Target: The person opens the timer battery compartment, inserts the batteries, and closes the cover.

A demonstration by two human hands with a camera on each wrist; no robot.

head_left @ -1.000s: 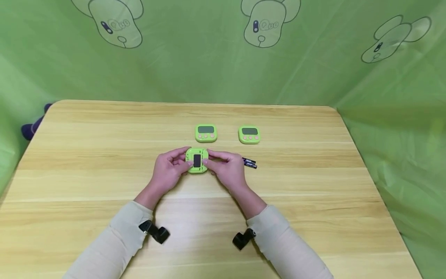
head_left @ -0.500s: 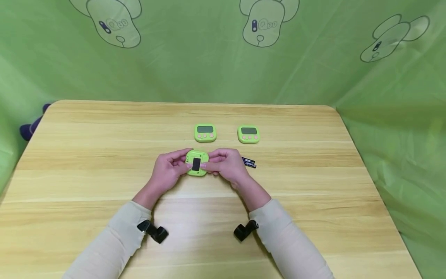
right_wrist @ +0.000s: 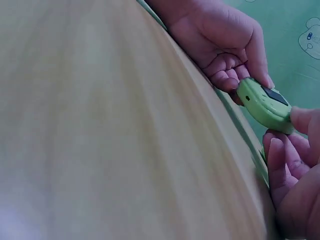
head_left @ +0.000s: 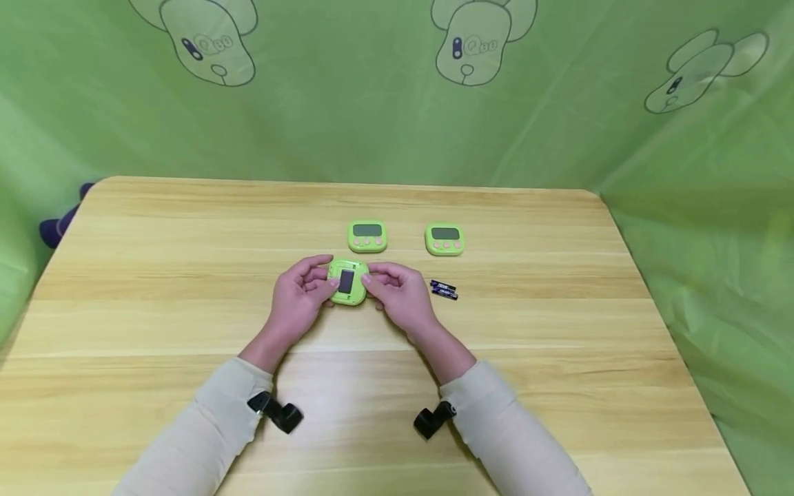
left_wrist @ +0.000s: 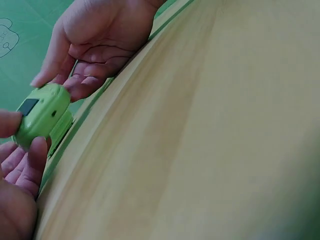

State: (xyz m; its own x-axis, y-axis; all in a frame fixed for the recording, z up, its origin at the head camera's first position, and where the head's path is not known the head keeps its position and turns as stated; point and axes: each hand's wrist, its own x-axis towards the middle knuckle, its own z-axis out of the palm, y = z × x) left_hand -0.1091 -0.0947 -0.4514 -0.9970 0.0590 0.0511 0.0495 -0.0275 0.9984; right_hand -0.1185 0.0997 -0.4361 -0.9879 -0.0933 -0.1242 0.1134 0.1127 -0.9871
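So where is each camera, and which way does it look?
Head: worn on the head, looking forward and down at the table; left hand, right hand and sleeves show.
Left wrist: worn there, looking at the green gadget; left hand cut off lower left, right hand above.
Right wrist: worn there, looking at the green gadget; right hand cut off lower right, left hand above.
Shared: both wrist views show the green gadget between the two hands.

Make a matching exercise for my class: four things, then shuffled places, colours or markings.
Things
1. Green device showing no buttons
2. Dark batteries
3. Left sleeve
4. Green backdrop

Clues
A. Pale beige
B. Bears cartoon animal heads
C. Held by the left hand and right hand
D. On the table, right of the right hand

Pairs: 1-C; 2-D; 3-A; 4-B
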